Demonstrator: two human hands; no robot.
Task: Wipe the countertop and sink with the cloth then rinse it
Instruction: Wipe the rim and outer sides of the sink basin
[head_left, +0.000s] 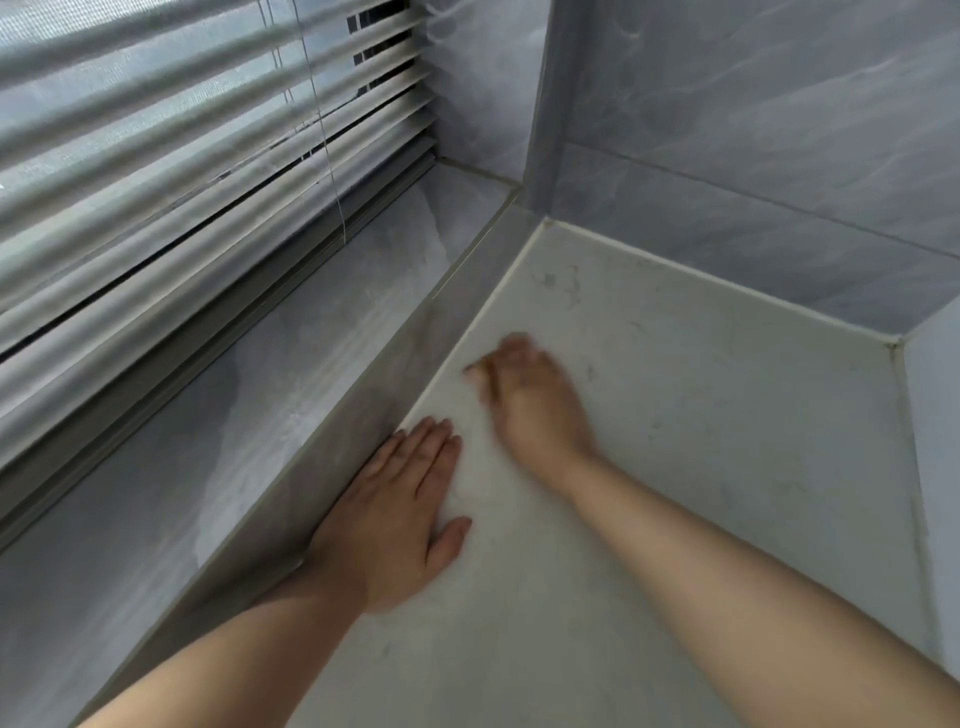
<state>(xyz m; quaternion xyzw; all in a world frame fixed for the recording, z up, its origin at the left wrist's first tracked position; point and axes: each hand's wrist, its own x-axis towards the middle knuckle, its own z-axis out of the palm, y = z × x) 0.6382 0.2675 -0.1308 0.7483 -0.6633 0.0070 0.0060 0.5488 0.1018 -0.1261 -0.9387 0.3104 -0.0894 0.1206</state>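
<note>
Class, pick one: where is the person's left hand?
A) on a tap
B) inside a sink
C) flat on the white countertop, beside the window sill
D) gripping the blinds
C: the left hand lies flat, fingers straight, on the countertop beside the sill.

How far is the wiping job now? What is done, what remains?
Done: nothing certain; dark specks mark the countertop near the corner. In hand: the left hand rests flat, the blurred right hand lies ahead; no cloth clearly visible. Left: sink and rinsing, neither in view.
</note>
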